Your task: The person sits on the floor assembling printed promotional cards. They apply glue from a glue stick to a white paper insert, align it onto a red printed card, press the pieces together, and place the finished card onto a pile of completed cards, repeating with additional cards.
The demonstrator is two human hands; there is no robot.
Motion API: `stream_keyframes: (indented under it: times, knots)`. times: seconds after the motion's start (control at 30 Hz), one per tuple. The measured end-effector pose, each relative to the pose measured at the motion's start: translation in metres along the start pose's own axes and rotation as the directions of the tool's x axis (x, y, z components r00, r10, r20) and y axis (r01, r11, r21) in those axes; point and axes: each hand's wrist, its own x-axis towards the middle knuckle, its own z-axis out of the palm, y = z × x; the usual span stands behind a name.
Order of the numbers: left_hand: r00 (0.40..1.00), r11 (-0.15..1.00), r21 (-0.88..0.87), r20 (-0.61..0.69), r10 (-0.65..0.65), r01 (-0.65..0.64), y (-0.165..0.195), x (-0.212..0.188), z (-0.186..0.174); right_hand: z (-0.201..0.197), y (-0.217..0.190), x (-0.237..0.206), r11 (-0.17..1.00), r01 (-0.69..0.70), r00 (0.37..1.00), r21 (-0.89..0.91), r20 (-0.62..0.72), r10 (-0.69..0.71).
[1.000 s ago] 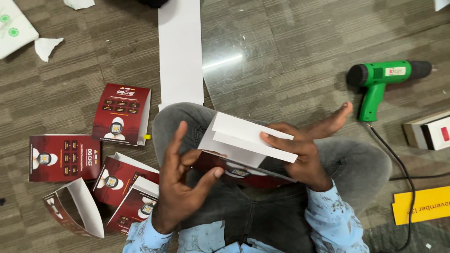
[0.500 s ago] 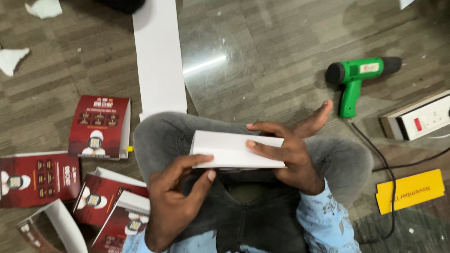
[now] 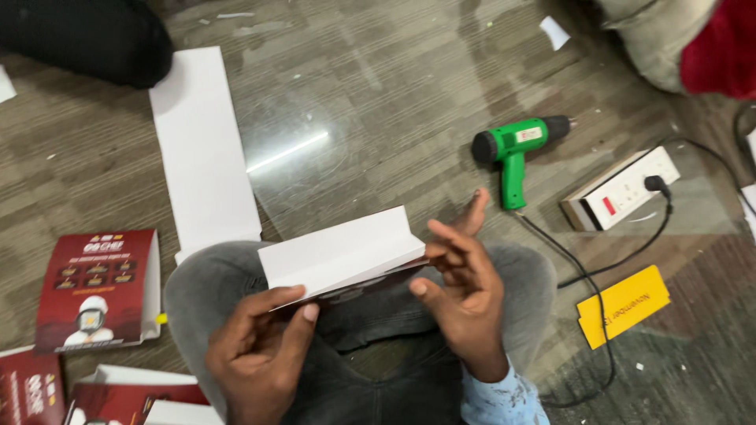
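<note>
I sit cross-legged on the floor with a folded white cardboard box blank (image 3: 339, 253) over my lap. My left hand (image 3: 260, 346) grips its lower left edge between thumb and fingers. My right hand (image 3: 465, 287) is at the blank's right end, fingers curled and touching the edge; I cannot tell whether it grips. The blank's dark red printed side shows underneath. A long white cardboard strip (image 3: 201, 149) lies on the floor beyond my left knee.
Red printed flat boxes (image 3: 98, 287) lie at the left, more at the bottom left (image 3: 118, 397). A green heat gun (image 3: 516, 149) with a black cable, a white power strip (image 3: 622, 189) and a yellow card (image 3: 622, 305) lie at the right. A dark object (image 3: 79, 39) sits top left.
The camera view has shifted. The white blank has tilted up to the right, and my right hand has slid from on top of it to its right end.
</note>
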Motion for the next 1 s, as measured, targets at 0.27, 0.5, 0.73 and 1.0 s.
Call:
stream_keyframes:
  times: [0.27,0.5,0.73,1.0]
  knots:
    - [0.999,0.995,-0.096,-0.035,-0.021,0.017,-0.01,0.003,0.003,0.006,-0.004,0.009,0.998,-0.032,0.999,0.057,-0.002,0.032]
    - [0.997,0.996,-0.062,0.01,-0.07,0.071,-0.018,0.011,-0.005,0.005,0.014,0.013,0.989,0.025,0.999,0.149,-0.034,-0.02]
    - [0.962,0.873,-0.476,0.271,0.031,0.106,0.006,0.022,0.0,0.007,0.009,0.014,0.941,0.091,0.995,0.326,-0.064,-0.074]
    - [0.959,0.94,-0.341,0.261,0.112,-0.017,-0.023,0.015,-0.01,0.015,0.005,0.019,0.954,0.044,0.978,0.295,-0.209,0.019]
